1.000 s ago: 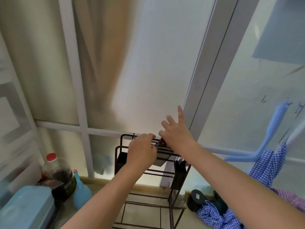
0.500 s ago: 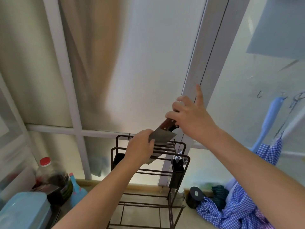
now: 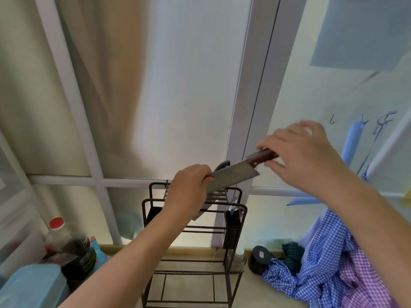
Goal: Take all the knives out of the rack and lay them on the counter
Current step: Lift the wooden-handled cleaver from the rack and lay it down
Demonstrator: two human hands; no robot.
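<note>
Broad steel cleaver with reddish-brown wooden handle (image 3: 235, 175) held tilted above the top back edge of the dark wire rack (image 3: 193, 221), right hand (image 3: 304, 156) closed on the handle and left hand (image 3: 189, 192) pinching the blade's far end, likely to steady it clear of the wires.
</note>
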